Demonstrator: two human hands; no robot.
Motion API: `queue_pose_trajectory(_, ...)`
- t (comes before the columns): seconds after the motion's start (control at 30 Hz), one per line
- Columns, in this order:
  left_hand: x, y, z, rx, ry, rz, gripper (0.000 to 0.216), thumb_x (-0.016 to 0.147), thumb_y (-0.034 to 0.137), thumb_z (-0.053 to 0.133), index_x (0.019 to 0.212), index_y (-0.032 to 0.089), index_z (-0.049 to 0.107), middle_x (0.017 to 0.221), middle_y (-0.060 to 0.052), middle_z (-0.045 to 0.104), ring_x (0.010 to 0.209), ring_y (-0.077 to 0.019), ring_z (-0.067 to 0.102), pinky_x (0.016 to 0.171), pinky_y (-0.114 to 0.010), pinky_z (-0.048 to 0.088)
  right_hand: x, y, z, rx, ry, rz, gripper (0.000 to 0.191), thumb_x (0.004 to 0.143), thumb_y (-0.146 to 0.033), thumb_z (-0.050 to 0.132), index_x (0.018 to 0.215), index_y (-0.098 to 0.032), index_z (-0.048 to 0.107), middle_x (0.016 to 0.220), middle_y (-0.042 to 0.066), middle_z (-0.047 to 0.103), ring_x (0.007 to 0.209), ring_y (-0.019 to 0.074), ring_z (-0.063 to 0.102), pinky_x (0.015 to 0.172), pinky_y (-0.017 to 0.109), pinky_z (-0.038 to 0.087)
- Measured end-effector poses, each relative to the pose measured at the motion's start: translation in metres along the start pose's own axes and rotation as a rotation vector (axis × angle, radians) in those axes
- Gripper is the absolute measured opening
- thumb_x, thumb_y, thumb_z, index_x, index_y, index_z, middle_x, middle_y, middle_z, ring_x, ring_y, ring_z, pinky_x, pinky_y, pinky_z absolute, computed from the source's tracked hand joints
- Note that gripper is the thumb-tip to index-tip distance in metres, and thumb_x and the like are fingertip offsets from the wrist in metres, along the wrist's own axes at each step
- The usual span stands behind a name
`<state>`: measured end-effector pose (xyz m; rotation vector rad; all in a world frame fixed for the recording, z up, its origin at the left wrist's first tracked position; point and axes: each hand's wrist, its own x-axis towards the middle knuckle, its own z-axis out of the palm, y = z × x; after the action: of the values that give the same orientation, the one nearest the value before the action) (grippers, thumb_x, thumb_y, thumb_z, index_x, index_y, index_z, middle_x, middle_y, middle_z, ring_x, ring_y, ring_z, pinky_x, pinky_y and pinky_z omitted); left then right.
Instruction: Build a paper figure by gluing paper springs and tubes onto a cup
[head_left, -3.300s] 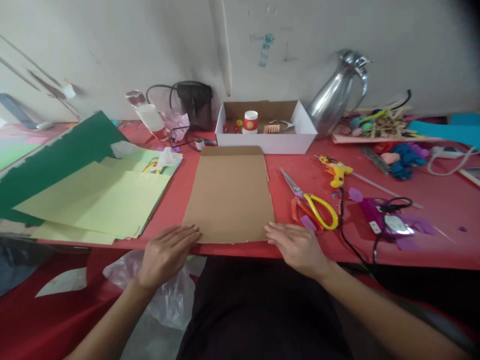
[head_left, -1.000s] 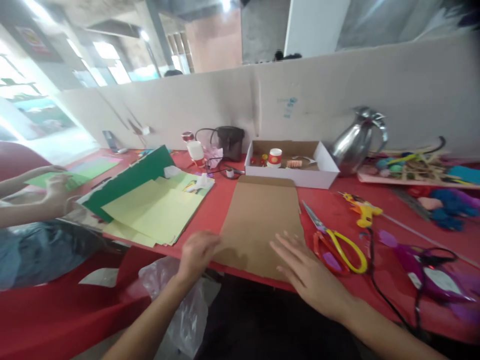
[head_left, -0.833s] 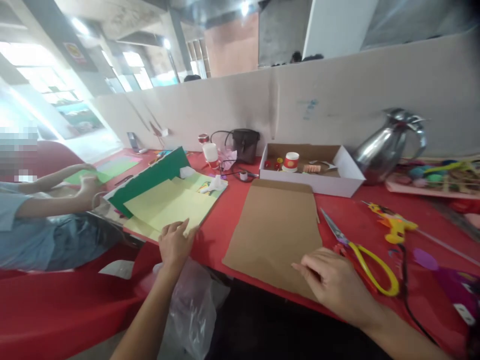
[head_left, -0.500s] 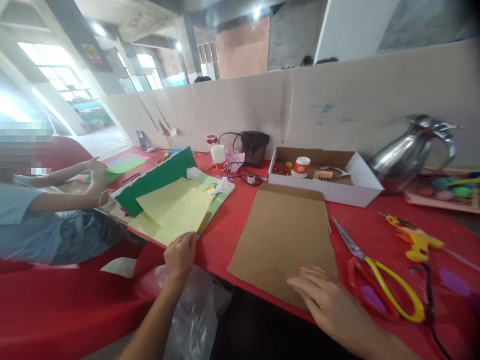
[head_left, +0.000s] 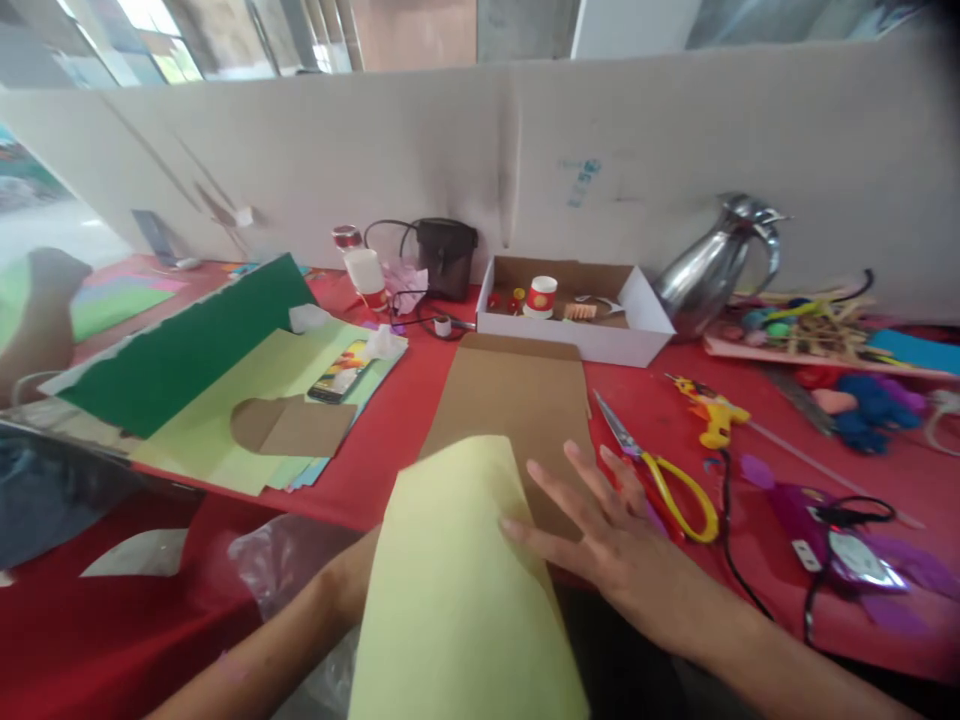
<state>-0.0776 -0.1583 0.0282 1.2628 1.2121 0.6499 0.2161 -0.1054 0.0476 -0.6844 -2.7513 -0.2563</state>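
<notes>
Now, your R hand is open, fingers spread wide, touching the yellow sheet above the cardboard; L hand is mostly hidden behind the sheet, can't tell its grip.

I see yellow-handled scissors on the red table, with a yellow glue gun just beyond them. White box at the back, small red-and-white cup inside. Steel jug right of it, black bag left. Green sheet far left, phone near it.
</notes>
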Motion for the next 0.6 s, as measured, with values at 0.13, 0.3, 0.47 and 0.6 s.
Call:
queue_pose_trajectory(0.13, 0.025, 0.023, -0.008, 0.325, -0.004, 0.288, 0.028, 0.088, 0.03, 0.055, 0.111, 0.022, 0.069, 0.106, -0.008, 0.074, 0.093, -0.0245, 0.068, 0.083, -0.037, 0.056, -0.013, 0.023, 0.006, 0.058, 0.157, 0.224, 0.101, 0.08, 0.006, 0.057, 0.152, -0.045, 0.01, 0.164, 0.002, 0.0, 0.148, 0.0375, 0.01, 0.109, 0.065, 0.033)
queue_pose_trajectory(0.3, 0.051, 0.047, -0.015, 1.143, 0.166, 0.574, 0.029, 0.08, 0.003, 0.047, 0.093, 0.019, 0.067, 0.093, -0.009, 0.073, 0.093, -0.0246, 0.069, 0.087, -0.04, 0.053, -0.012, 0.031, 0.007, 0.141, 0.318, 0.457, 0.09, 0.083, -0.001, 0.056, 0.155, -0.032, 0.013, 0.161, 0.009, 0.016, 0.146, 0.0344, 0.023, 0.11, 0.059, 0.037)
queue_pose_trajectory(0.47, 0.07, 0.063, -0.026, 1.227, -0.042, 0.558, 0.027, 0.078, 0.0, 0.042, 0.082, 0.02, 0.059, 0.09, -0.003, 0.07, 0.118, -0.0244, 0.061, 0.111, -0.054, 0.033, -0.01, 0.024, 0.016, 0.269, -0.061, 0.206, 0.074, 0.083, -0.009, 0.052, 0.152, -0.025, 0.028, 0.154, 0.006, 0.038, 0.146, 0.0308, 0.022, 0.114, 0.059, 0.03)
queue_pose_trajectory(0.6, 0.073, 0.054, -0.041, 1.089, -0.169, 0.617, 0.033, 0.082, -0.002, 0.039, 0.089, 0.023, 0.06, 0.111, 0.0, 0.069, 0.129, -0.0186, 0.052, 0.121, -0.053, 0.01, -0.009, 0.033, 0.028, 0.307, -0.115, 0.312, 0.068, 0.089, -0.018, 0.055, 0.152, -0.024, 0.028, 0.15, 0.008, 0.044, 0.142, 0.0283, 0.032, 0.111, 0.056, 0.035)
